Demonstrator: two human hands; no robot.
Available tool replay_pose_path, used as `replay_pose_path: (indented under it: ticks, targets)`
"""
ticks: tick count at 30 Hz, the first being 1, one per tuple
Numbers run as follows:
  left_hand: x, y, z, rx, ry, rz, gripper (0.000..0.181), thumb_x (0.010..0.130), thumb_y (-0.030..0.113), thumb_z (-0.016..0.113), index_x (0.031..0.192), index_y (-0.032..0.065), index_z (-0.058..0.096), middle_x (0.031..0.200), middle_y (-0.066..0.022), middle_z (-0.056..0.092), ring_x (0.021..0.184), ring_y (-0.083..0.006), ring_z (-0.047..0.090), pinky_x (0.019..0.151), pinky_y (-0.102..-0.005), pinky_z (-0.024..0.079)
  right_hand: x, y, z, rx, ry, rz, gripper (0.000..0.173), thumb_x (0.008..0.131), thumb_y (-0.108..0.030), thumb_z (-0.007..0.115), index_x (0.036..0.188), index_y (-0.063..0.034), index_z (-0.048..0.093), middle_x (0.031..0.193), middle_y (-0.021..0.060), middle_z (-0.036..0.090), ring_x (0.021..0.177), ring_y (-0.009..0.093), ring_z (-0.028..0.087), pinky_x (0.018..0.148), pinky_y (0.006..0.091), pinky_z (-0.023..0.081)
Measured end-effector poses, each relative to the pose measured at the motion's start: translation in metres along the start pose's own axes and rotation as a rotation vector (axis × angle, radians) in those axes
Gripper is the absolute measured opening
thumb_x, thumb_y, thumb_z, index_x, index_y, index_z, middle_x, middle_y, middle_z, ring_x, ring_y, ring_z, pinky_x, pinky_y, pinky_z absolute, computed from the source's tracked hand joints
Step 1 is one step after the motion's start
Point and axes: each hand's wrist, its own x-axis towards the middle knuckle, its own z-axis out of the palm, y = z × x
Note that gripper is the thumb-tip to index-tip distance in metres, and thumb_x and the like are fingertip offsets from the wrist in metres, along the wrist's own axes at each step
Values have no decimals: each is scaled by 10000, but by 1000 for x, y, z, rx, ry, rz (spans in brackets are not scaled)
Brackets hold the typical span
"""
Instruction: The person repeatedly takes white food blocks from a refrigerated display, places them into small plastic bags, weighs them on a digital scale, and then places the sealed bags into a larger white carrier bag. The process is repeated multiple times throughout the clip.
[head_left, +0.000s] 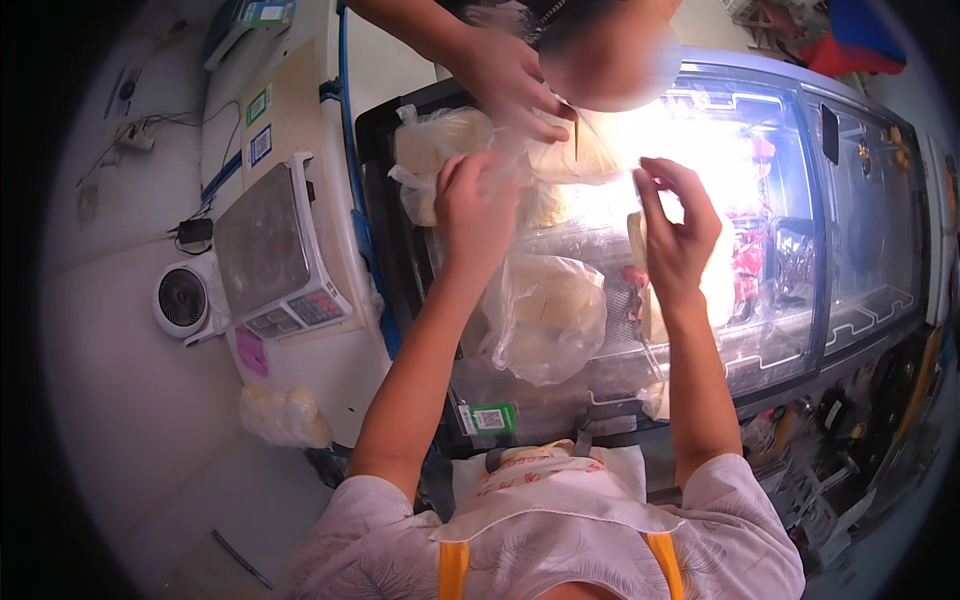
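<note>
My left hand (474, 206) is curled and blurred, with thin clear plastic film (511, 161) at its fingers. Just beyond it lies a clear bag of pale food blocks (442, 139). Another bagged pale block (577, 161) sits between my hands at the back, with a co-worker's hand (517, 86) over it. My right hand (679, 232) hovers above the right side with thumb and fingertips drawn together; glare hides whether anything is between them. Nearer me, an open plastic bag (551, 322) surrounds a pale block. More pale block (637, 247) shows partly behind my right hand.
A glass-topped display case (780, 360) with bright lighting stands under everything. To the left, a digital scale (266, 240) rests on a white counter (330, 382), near a small fan (182, 298) and a bag of round pale items (285, 416). The co-worker leans in from the far side.
</note>
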Motion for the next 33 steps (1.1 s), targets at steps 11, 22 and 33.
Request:
replay_pose_path:
  ticks: [11,22,33]
  targets:
    - [-143,57,-107,-286,19,-340,135,1058,90,659,1156,-2,669,982,-36,666,886,-107,649,823,-250,530,-151,5,-206,-197,325,640,171,1058,-121,684,1171,1,726,913,-38,644,801,43,561,722,210,461]
    - [-312,47,-10,-83,-917,-178,152,949,119,745,1038,4,700,929,-117,734,816,-202,701,765,-341,562,-328,31,-267,-343,256,747,213,984,-173,733,1109,-1,725,974,82,730,849,156,671,791,312,545]
    - [-374,31,46,-185,-847,-64,155,932,133,733,971,-15,708,899,-146,742,807,-258,712,750,-385,569,-362,34,-244,-355,296,753,370,839,-140,837,1177,-23,741,837,81,722,770,205,684,748,366,555]
